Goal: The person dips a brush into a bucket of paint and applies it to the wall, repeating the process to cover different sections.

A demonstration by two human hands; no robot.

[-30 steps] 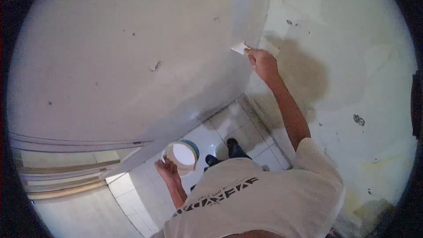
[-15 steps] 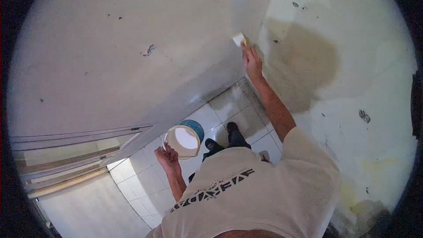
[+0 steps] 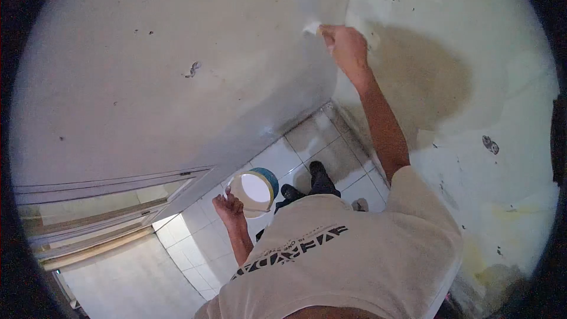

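Observation:
My right hand (image 3: 348, 47) is closed around the light handle of a paintbrush (image 3: 312, 27). The brush's white bristles press on the left wall (image 3: 236, 77), close to the corner; blur softens their edges. Low on the left, my left hand (image 3: 230, 205) is closed at the side of a paint bucket (image 3: 274, 181), seemingly gripping its handle, though the grip itself is small and partly hidden. The bucket is blue outside with a pale rim, and white paint (image 3: 255, 189) shows inside it.
A right-hand wall (image 3: 514, 94) with a large damp-looking patch meets the left wall in a corner. Pale floor tiles (image 3: 276, 158) lie below, with my dark shoes (image 3: 318, 168) near the bucket. A ledged frame (image 3: 100, 215) stands at lower left.
My right hand has moved up the wall with the paintbrush, and the wrist has turned so the back of the hand shows more. The left hand and bucket shifted slightly as the view moved.

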